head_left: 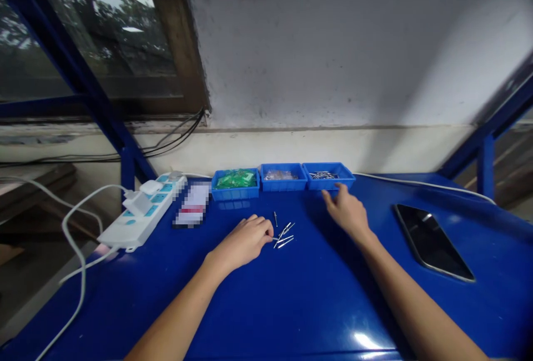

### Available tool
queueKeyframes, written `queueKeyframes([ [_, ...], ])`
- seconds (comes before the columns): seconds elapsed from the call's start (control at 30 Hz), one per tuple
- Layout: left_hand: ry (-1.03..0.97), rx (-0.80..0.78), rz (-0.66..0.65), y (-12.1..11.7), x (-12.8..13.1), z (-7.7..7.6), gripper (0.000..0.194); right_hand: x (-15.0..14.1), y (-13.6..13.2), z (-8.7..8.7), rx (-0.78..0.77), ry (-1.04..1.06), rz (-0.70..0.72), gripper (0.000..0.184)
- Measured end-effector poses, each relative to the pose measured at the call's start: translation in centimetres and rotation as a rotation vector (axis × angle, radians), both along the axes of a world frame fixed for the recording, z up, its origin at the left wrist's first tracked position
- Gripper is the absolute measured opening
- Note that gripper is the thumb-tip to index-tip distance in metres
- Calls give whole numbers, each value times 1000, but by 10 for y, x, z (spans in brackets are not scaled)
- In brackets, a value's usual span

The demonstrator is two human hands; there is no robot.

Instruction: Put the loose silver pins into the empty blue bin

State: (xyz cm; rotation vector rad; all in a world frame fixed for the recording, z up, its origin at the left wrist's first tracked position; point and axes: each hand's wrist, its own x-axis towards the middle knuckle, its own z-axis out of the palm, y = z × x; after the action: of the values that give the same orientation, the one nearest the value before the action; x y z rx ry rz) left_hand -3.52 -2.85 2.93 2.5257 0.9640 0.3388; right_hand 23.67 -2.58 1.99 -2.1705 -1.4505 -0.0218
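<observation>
My left hand (250, 239) rests low over the blue table with its thumb and fingers pinched on the end of a thin silver pin that looks like a blind rivet (275, 239). Several similar rivets (285, 243) lie in a loose, crossing group just right of those fingertips, and a single rivet (275, 219) lies slightly behind them. My right hand (348, 211) hovers in front of the right blue bin (328, 184), thumb and index finger apart, with nothing visible in it. That bin holds more silver rivets (323, 175).
Beside it stand a middle bin (283, 185) with small clear-bagged parts and a left bin (235, 193) of green packets. A white power strip (144, 219) with cables and a pixelated item (193, 205) lie left. A black phone (433, 241) lies right.
</observation>
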Motion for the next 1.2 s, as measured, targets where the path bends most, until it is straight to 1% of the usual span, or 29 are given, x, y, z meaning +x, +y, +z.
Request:
queueKeyframes([
  [0.03,-47,20,17,0,1,-1,15,-11,-3,-3,-3,14,131,48],
  [0.07,-103,27,39,1,3,-1,15,-24,-8,-5,17,41,294,44],
  [0.13,-219,2,94,0,6,-2,16,-50,-18,-4,112,58,602,35],
  [0.17,-271,-19,123,0,7,-2,18,-61,-23,-2,145,47,717,31],
  [0.2,-315,-37,149,0,9,-1,20,-70,-27,-1,173,28,809,27],
  [0.27,-380,-46,185,0,10,-1,21,-81,-33,1,199,-38,915,21],
  [0.33,-423,-42,211,0,12,-1,21,-85,-35,1,208,-127,933,20],
  [0.4,-439,-55,220,-1,12,-1,21,-85,-35,1,209,-212,913,20],
  [0.47,-437,-77,225,-2,12,-1,23,-82,-35,2,229,-258,913,21],
  [0.5,-434,-82,231,-3,12,0,25,-79,-35,4,264,-259,917,21],
  [0.53,-434,-80,234,-4,11,1,27,-76,-36,6,348,-238,911,20],
  [0.6,-441,-53,235,-6,11,1,32,-67,-37,10,614,-148,850,20],
  [0.63,-440,-31,232,-6,11,1,34,-61,-37,13,766,-92,793,20],
  [0.67,-436,0,229,-5,12,0,34,-54,-37,17,917,-43,714,22],
  [0.7,-424,38,222,-3,12,-2,33,-46,-35,21,1033,-11,605,24],
  [0.73,-401,81,210,0,13,-5,33,-37,-33,26,1092,-1,475,27],
  [0.77,-367,125,194,4,14,-9,35,-29,-28,30,1087,-11,335,30],
  [0.8,-325,165,177,8,15,-14,38,-20,-23,33,1028,-28,198,33],
  [0.83,-275,193,163,12,16,-18,41,-13,-18,35,902,-49,91,36],
  [0.87,-223,209,163,16,16,-22,42,-6,-12,35,724,-66,28,37],
  [0.9,-175,212,170,19,16,-25,41,0,-8,33,531,-76,-3,38],
  [0.93,-136,212,182,22,16,-27,37,3,-4,30,350,-80,-8,39],
  [0.97,-107,211,195,23,16,-28,32,5,-2,25,218,-80,-15,39],
  [1.0,-91,212,202,24,15,-29,26,4,-2,19,123,-76,3,39],
  [1.03,-85,217,208,23,14,-28,21,1,-3,13,69,-69,43,38],
  [1.07,-88,226,214,23,13,-28,17,-4,-5,8,51,-56,109,37],
  [1.13,-122,227,222,20,12,-26,13,-19,-10,0,69,-23,302,36],
  [1.2,-196,194,229,18,12,-25,11,-37,-15,-3,116,-1,506,33],
])
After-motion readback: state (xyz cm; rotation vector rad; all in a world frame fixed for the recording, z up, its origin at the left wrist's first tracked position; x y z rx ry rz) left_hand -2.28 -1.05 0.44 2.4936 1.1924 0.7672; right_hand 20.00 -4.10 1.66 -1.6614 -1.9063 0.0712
